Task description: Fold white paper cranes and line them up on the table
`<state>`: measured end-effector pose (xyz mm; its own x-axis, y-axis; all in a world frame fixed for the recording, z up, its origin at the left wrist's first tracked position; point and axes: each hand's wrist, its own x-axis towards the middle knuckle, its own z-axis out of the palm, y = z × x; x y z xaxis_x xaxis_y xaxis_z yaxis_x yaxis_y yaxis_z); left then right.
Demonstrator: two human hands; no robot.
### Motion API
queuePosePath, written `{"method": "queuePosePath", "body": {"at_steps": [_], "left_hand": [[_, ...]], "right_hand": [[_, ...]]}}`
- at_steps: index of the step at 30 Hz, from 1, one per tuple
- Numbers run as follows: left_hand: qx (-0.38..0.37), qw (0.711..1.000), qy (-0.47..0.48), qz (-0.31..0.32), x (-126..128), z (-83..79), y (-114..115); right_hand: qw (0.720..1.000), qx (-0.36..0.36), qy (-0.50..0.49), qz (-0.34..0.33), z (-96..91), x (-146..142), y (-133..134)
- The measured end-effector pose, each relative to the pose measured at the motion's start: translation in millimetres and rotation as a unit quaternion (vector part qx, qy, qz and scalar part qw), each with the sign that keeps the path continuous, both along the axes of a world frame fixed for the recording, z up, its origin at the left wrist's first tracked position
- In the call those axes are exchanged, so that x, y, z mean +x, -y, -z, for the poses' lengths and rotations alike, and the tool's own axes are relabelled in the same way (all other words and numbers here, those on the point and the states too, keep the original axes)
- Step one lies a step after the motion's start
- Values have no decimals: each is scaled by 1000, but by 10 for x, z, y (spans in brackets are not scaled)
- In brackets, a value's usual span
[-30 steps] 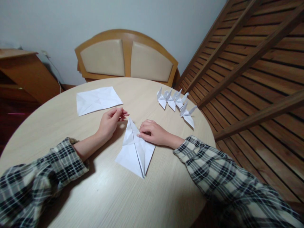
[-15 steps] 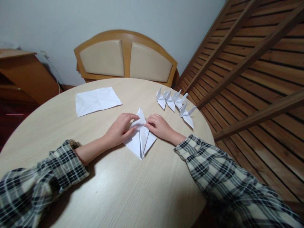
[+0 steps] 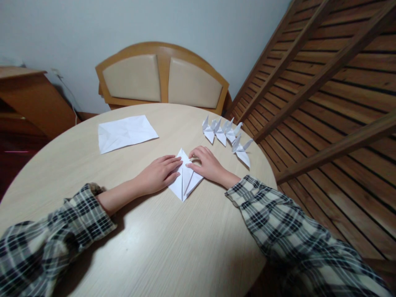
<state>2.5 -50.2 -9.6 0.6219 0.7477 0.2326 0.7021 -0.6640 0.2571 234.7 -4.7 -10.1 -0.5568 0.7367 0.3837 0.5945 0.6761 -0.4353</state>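
Observation:
A folded white paper (image 3: 179, 190), diamond-shaped with a centre crease, lies on the table between my hands. My left hand (image 3: 158, 175) rests flat on its left side, fingers stretched out together and pointing right. On the paper's upper right edge is my right hand (image 3: 208, 166), its fingers curled and its thumb on a flap near the middle. The paper under both hands is partly hidden. Beyond my right hand, several folded paper cranes (image 3: 242, 154) stand grouped on the table.
A creased white paper sheet (image 3: 128, 133) lies at the back left of the round wooden table (image 3: 148, 243). Behind the table is a chair (image 3: 163, 78) with beige padded panels. Wooden slats (image 3: 328, 90) slope along the right, and a wooden cabinet (image 3: 34, 99) stands left.
My left hand has flattened onto the paper, its fingers now straighter. The diamond's outline looks shorter and narrower on the left. The right hand has kept nearly the same place.

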Motion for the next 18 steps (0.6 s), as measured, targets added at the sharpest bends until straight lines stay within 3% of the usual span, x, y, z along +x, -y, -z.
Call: {"method": "queuePosePath", "body": {"at_steps": [18], "left_hand": [[7, 998, -50, -28, -11, -44, 60]], "right_hand": [[984, -39, 145, -97, -79, 18, 272]]}}
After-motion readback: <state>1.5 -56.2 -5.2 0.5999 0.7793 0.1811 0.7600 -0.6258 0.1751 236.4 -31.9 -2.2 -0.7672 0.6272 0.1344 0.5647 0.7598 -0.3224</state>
